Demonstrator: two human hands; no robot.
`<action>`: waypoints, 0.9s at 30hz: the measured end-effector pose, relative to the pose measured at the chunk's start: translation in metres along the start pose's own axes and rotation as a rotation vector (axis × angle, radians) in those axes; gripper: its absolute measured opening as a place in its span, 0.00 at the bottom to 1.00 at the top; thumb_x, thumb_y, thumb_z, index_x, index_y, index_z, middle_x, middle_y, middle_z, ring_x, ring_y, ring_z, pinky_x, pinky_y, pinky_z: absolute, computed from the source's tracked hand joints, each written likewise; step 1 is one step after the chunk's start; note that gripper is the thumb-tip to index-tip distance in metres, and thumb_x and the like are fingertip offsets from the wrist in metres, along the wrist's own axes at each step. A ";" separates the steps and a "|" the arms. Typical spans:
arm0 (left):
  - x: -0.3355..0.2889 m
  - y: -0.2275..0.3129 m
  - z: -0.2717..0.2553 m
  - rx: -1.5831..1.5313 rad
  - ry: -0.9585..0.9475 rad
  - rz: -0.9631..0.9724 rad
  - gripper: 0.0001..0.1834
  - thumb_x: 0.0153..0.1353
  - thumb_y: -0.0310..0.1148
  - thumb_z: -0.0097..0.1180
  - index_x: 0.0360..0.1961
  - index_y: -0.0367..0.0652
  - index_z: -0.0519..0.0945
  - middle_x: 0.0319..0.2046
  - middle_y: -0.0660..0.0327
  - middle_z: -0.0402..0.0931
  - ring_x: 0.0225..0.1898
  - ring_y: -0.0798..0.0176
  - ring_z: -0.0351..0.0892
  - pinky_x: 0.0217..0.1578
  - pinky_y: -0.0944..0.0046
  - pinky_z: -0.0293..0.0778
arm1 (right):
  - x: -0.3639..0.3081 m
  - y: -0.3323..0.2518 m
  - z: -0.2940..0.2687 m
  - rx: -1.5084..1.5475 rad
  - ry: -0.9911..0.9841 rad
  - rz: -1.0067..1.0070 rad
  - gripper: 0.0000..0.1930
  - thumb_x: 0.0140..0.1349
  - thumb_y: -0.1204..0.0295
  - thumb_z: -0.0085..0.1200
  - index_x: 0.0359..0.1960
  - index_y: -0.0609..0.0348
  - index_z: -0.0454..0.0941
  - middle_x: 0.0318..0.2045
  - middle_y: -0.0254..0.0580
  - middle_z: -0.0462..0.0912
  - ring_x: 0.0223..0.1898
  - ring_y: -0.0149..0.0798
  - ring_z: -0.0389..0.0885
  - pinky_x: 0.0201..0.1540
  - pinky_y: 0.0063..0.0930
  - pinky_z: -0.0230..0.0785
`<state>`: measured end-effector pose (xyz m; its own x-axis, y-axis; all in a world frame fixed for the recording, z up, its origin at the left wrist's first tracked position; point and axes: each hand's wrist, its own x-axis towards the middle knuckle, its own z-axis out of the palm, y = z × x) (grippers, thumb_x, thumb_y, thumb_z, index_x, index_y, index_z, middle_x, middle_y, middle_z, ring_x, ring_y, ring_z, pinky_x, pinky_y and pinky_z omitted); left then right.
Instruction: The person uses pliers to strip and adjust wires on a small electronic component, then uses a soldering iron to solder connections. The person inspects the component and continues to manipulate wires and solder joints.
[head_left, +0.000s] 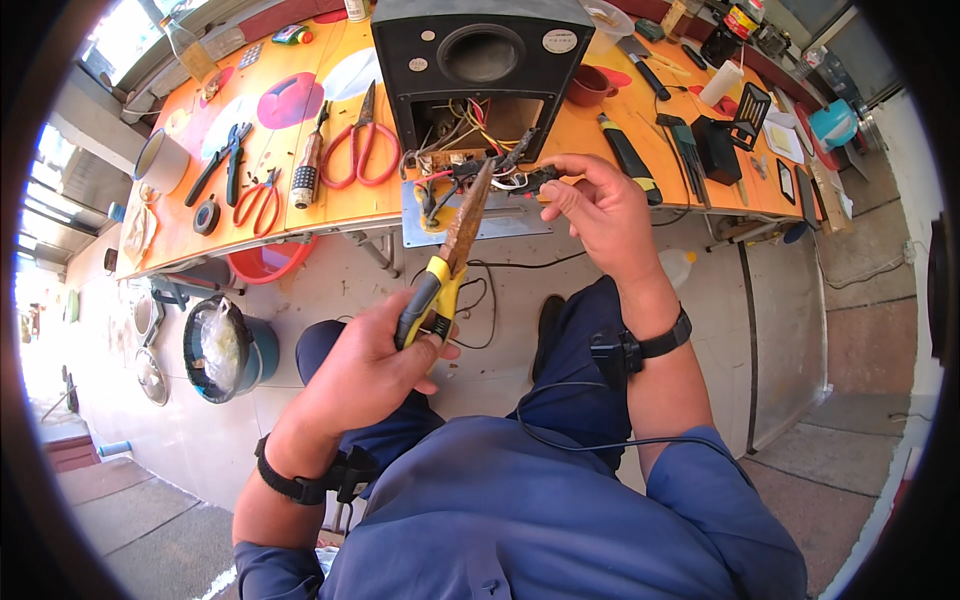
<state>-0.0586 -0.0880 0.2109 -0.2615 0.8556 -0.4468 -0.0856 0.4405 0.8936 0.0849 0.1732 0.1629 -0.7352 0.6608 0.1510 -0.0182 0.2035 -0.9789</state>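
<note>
My left hand (372,362) is closed round the yellow and black handles of a pair of long-nosed pliers (465,225). Their rusty jaws point up toward a tangle of wires and black parts (490,172) at the opening of a black speaker box (415,85). On the other side of the tangle, my right hand (605,215) pinches the end of a small black wired part (538,180) between thumb and fingers. A metal panel (520,222) with parts on it lies below the box at the table edge. Whether the jaw tips grip anything cannot be made out.
Left on the orange table (335,215) lie red-handled scissors (362,150), a screwdriver (305,170), cutters (225,160), small pliers (260,205) and black tape (206,216). A utility knife (628,160) and black stand (715,150) are right. A lined bucket (262,350) stands on the floor.
</note>
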 end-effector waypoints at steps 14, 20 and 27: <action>0.007 0.003 0.015 -0.041 -0.114 -0.088 0.22 0.74 0.28 0.52 0.67 0.34 0.70 0.51 0.58 0.81 0.50 0.64 0.87 0.37 0.66 0.86 | -0.001 -0.001 0.000 -0.142 0.016 -0.336 0.15 0.62 0.82 0.68 0.51 0.60 0.87 0.49 0.40 0.85 0.44 0.30 0.85 0.41 0.22 0.82; 0.003 0.000 0.022 -0.041 -0.090 -0.074 0.24 0.75 0.28 0.52 0.69 0.34 0.69 0.50 0.57 0.82 0.48 0.64 0.88 0.36 0.66 0.85 | -0.007 -0.007 0.003 -0.140 0.029 -0.340 0.17 0.60 0.83 0.69 0.51 0.58 0.88 0.50 0.40 0.85 0.46 0.30 0.86 0.41 0.22 0.84; 0.002 -0.008 0.029 0.003 -0.033 -0.055 0.24 0.73 0.28 0.53 0.67 0.33 0.69 0.47 0.55 0.83 0.45 0.63 0.88 0.33 0.65 0.85 | -0.012 -0.010 0.006 -0.286 0.012 -0.424 0.19 0.59 0.85 0.68 0.53 0.57 0.87 0.53 0.41 0.82 0.48 0.30 0.85 0.41 0.19 0.84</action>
<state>-0.0308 -0.0822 0.2020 -0.2245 0.8384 -0.4967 -0.0958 0.4882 0.8675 0.0901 0.1591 0.1698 -0.6952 0.4852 0.5303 -0.1263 0.6439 -0.7546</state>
